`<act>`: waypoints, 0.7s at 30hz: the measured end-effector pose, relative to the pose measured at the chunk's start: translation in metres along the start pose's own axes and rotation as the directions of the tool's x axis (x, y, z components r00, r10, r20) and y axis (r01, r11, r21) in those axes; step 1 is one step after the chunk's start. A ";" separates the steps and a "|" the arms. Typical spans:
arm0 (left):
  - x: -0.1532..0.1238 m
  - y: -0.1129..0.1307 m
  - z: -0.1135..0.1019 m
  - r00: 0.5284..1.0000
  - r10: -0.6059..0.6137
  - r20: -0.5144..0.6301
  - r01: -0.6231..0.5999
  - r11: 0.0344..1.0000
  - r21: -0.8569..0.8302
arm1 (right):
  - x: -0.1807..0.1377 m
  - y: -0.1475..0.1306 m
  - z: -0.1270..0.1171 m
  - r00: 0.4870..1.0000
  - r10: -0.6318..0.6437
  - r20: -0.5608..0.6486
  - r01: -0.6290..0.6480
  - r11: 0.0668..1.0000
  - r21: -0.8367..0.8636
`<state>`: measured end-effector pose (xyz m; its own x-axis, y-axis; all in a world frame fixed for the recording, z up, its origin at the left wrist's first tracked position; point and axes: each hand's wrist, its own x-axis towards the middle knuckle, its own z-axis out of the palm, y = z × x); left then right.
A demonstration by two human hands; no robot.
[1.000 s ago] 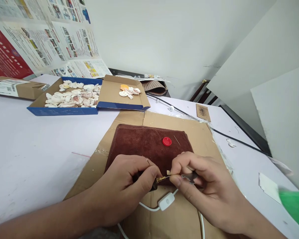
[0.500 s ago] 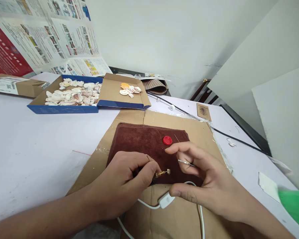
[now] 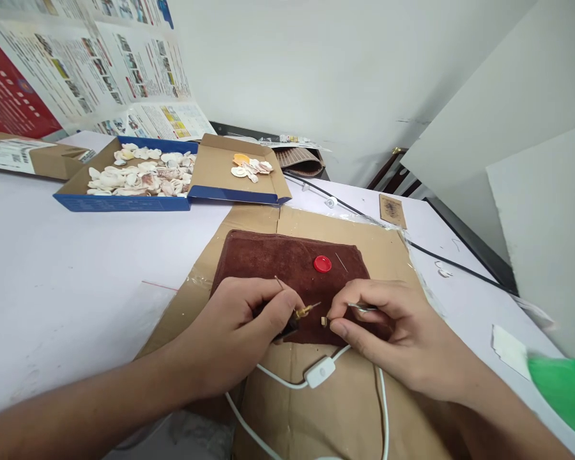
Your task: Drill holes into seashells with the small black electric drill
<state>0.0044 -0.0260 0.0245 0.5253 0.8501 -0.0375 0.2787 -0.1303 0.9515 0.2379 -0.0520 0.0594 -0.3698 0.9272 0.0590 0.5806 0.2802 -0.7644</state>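
My left hand (image 3: 242, 329) is closed round a small dark-handled tool with a brass tip (image 3: 304, 311) that points right. My right hand (image 3: 388, 332) pinches a tiny tan piece (image 3: 324, 321) between thumb and forefinger, just right of the brass tip, and a thin metal needle (image 3: 364, 307) lies across its fingers. Both hands rest on the near edge of a brown cloth pad (image 3: 278, 262). A red button (image 3: 322, 263) and another needle (image 3: 341, 261) lie on the pad.
The pad sits on flattened cardboard (image 3: 364, 409) crossed by a white cord with an inline switch (image 3: 320, 372). A blue box of shells (image 3: 134, 179) stands far left, its lid (image 3: 239, 169) holding a few shells. A black cable (image 3: 441, 259) runs right; a green object (image 3: 563, 386) sits at the right edge.
My right hand, spread open half a second ago, has closed into a pinch on the tan piece beside the brass tip. The piece is off the tip. My left hand tilted the tool slightly upward.
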 end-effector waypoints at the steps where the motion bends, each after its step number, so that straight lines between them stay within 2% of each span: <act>1: 0.000 0.000 0.000 1.000 -0.011 -0.005 0.011 1.000 -0.009 | 0.000 0.001 -0.002 1.000 0.022 0.021 -0.021 0.999 -0.033; 4: 0.001 -0.003 -0.001 0.999 -0.041 -0.017 0.041 0.999 -0.021 | 0.002 0.007 -0.007 0.996 0.063 0.060 -0.052 0.984 -0.173; 7: 0.001 -0.004 0.000 0.998 -0.051 -0.032 0.050 0.998 -0.032 | 0.006 0.018 -0.010 0.989 0.044 0.141 0.012 0.927 -0.374; 9: 0.001 -0.004 0.001 0.998 -0.052 -0.035 0.051 0.998 -0.032 | 0.009 0.026 -0.010 0.978 0.031 0.208 0.065 0.897 -0.438; 16: 0.002 -0.004 0.001 0.997 -0.063 -0.050 0.061 0.998 -0.034 | 0.010 0.033 -0.008 0.936 -0.082 0.342 0.243 0.853 -0.461; 21: 0.003 -0.003 0.001 0.998 -0.051 -0.032 0.051 0.999 -0.009 | 0.008 0.027 -0.005 0.953 -0.024 0.302 0.184 0.839 -0.511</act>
<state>0.0060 -0.0240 0.0207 0.4842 0.8716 -0.0763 0.2975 -0.0820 0.9512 0.2547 -0.0352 0.0424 -0.5858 0.8016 -0.1195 0.7905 0.5325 -0.3026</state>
